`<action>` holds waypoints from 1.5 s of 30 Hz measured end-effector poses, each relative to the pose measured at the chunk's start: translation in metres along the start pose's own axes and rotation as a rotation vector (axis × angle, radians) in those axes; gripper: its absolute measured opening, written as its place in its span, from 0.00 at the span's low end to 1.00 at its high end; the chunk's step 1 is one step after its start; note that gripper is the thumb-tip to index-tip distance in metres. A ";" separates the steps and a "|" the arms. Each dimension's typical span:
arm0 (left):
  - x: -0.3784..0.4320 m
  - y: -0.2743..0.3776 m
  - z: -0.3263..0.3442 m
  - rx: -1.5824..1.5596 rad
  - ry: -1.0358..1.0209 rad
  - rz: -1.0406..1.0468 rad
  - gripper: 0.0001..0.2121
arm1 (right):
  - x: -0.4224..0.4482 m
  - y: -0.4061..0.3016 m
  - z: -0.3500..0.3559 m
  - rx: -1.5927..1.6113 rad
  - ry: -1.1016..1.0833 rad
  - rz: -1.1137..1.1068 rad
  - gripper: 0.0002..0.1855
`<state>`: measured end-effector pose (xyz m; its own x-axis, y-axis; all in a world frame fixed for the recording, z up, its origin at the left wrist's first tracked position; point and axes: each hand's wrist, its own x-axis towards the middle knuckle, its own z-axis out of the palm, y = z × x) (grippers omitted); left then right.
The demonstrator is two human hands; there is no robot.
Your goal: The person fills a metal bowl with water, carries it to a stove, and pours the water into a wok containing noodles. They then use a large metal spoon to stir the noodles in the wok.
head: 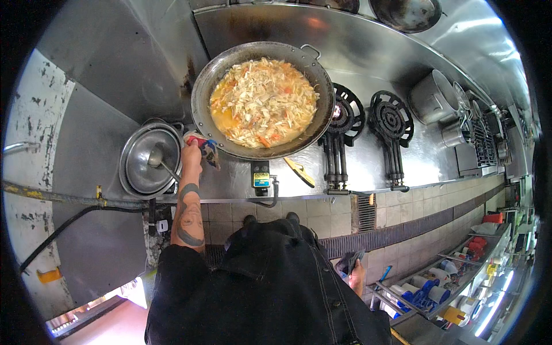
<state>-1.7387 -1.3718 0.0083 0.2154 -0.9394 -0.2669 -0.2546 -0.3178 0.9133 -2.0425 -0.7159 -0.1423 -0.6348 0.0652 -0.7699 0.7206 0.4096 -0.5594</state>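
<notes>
A big two-handled metal wok [263,154] stands on the steel counter in front of me. Inside it is a shredded, pale food mixture with orange pieces [267,101] in yellowish liquid. At the wok's lower left rim, my left hand [192,151] grips a red, blue and tan cloth [209,153]; any handle beneath it is hidden. The bare loop handle [312,51] is on the opposite side. Down by my right side, my right hand [356,276] holds a dark cloth [348,262], away from the counter.
Metal bowls [129,172] with a ladle [156,158] stand left of the wok. A yellow tool [299,172] lies at the front. Two cast-iron burners [343,112] are to the right, the nearer showing a glow. Beyond are a stockpot [433,97] and a shelf [453,276].
</notes>
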 end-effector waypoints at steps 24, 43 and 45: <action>-0.008 0.010 -0.011 0.015 -0.093 -0.038 0.20 | 0.018 -0.004 0.007 -0.248 0.047 -0.119 0.17; -0.222 0.015 -0.122 0.330 -0.110 0.090 0.15 | 0.151 -0.239 0.136 -0.747 0.106 -0.939 0.20; -0.241 -0.007 -0.125 0.355 -0.108 0.034 0.15 | 0.195 -0.250 0.143 -0.871 0.343 -1.221 0.19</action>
<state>-1.6713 -1.1271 0.1044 0.1053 -0.9524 -0.2859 -0.5755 -0.2929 0.7636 -2.3062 -0.9355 -0.1965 -0.8176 -0.5458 0.1835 -0.5740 0.7472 -0.3350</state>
